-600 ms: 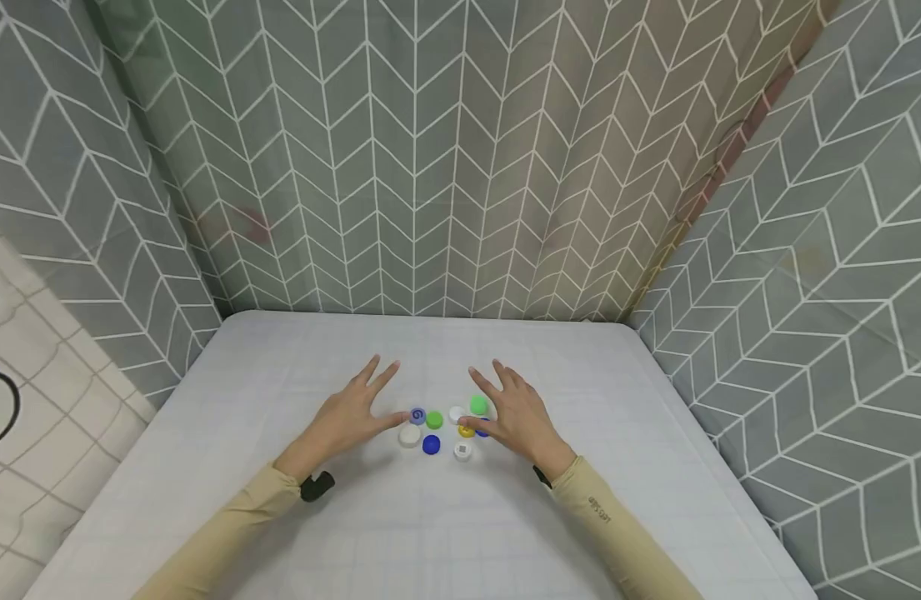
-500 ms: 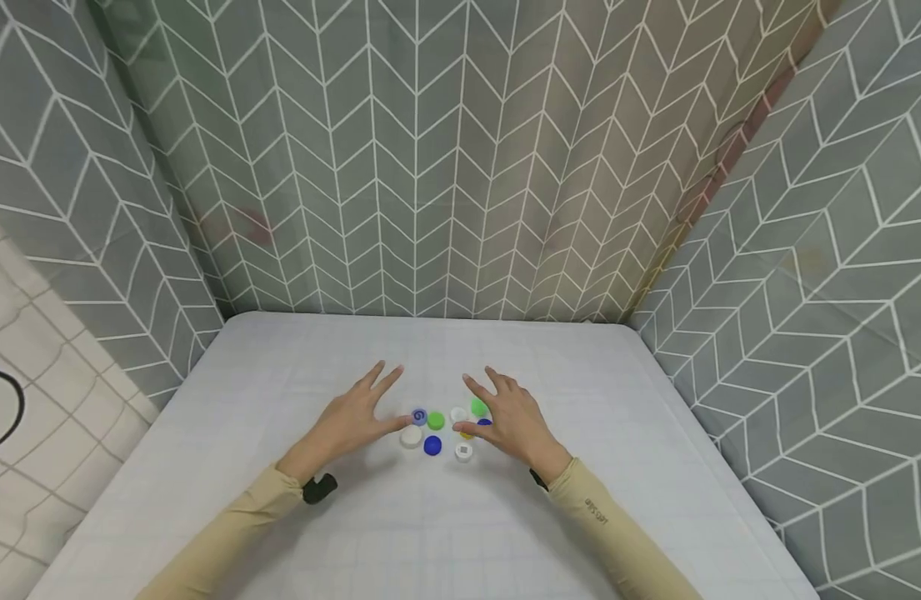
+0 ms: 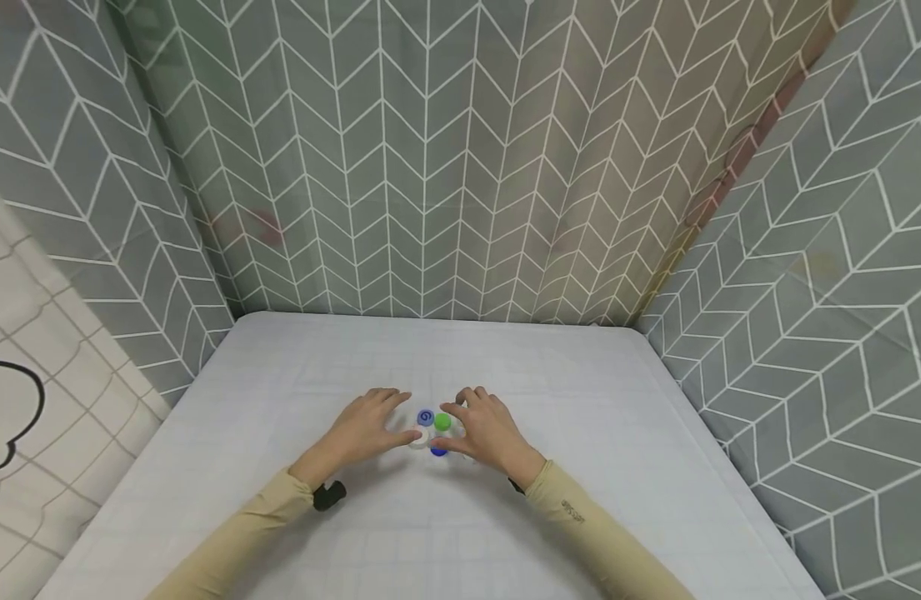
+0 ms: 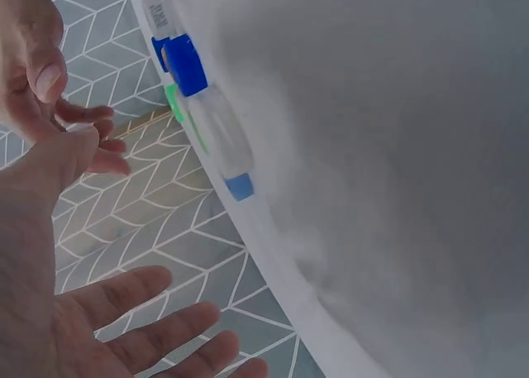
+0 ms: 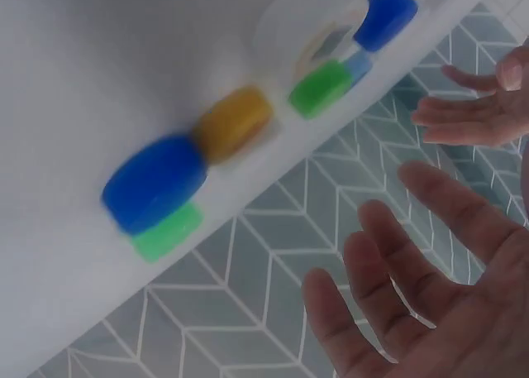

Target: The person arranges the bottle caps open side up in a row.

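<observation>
Several small bottle caps lie in a cluster on the table. In the head view a light blue cap with a swirl [image 3: 426, 417], a green cap [image 3: 442, 422], a white cap [image 3: 417, 440] and a dark blue cap [image 3: 439, 452] show between the hands. My left hand [image 3: 358, 433] hovers at the cluster's left side, fingers extended, thumb over the white cap. Over the right side is my right hand [image 3: 490, 431], fingers relaxed, thumb above the dark blue cap. It hides the other caps there; the right wrist view shows a yellow cap [image 5: 235, 123] and another blue cap [image 5: 155, 184].
A white cloth covers the table [image 3: 460, 533]. Grey curtains [image 3: 445, 167] with a white zigzag pattern stand behind it and along the sides. At the left hangs a white gridded cloth [image 3: 25, 417].
Both hands have drawn closer together. My right hand has moved left and now covers the right-hand caps; my left hand has shifted slightly right and its fingers have come closer together.
</observation>
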Motion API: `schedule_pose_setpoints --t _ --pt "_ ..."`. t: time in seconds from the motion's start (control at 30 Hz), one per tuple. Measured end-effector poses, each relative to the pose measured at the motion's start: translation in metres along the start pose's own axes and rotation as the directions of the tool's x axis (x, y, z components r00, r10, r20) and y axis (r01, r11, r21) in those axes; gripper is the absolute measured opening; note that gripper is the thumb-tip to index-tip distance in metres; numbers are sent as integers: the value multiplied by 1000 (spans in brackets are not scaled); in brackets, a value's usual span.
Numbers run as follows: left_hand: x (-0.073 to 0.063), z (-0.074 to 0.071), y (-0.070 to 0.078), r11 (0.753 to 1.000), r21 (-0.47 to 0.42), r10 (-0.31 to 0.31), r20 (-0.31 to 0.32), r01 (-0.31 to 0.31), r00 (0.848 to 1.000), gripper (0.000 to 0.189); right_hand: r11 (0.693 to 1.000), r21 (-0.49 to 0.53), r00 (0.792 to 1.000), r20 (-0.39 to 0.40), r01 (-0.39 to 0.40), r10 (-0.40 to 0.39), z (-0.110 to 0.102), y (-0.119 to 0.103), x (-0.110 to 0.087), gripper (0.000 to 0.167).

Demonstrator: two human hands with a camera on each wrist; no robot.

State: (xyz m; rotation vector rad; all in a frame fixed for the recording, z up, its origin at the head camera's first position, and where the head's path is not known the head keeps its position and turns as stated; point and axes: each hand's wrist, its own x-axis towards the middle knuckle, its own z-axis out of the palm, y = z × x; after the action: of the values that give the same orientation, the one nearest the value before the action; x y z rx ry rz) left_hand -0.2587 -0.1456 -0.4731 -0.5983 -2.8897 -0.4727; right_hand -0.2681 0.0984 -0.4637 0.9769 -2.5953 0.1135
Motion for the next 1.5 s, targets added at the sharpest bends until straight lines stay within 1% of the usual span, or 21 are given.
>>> schedule_pose_setpoints --t 0.1,0.23,0.37,0.5,0.6,0.77,0.87,1.0,1.2,1.5 --pt "-1 4 0 1000 17 13 8 -13 1000 78 1000 -11 1000 4 18 -18 6 -5 2 64" --pt "-1 10 -1 999 31 28 7 -28 1000 75 999 7 999 2 40 -41 11 -10 4 64" --pt "-1 14 -4 999 30 42 15 -42 999 67 999 24 999 16 48 -49 16 -11 6 64" --pt "0 17 -7 999 24 48 40 -49 998 58 999 17 998 49 47 -48 20 -13 9 63" --pt "1 17 -7 999 16 44 63 -45 997 55 999 11 997 63 46 -47 23 -14 11 60" --pt "2 16 -5 1000 -16 28 101 -26 994 49 999 11 995 86 41 -42 24 -18 14 50" --pt "3 17 -4 1000 -18 25 122 -23 992 47 999 14 993 110 37 -39 25 -21 15 44" --pt "4 19 -3 1000 -8 27 125 -26 992 43 999 21 992 121 42 -45 26 -23 17 40" --pt "6 18 -2 999 5 31 120 -32 992 40 998 28 990 124 62 -65 27 -23 20 40" --pt "7 19 -3 999 9 52 126 -53 991 40 997 49 987 152 53 -60 25 -24 20 40"
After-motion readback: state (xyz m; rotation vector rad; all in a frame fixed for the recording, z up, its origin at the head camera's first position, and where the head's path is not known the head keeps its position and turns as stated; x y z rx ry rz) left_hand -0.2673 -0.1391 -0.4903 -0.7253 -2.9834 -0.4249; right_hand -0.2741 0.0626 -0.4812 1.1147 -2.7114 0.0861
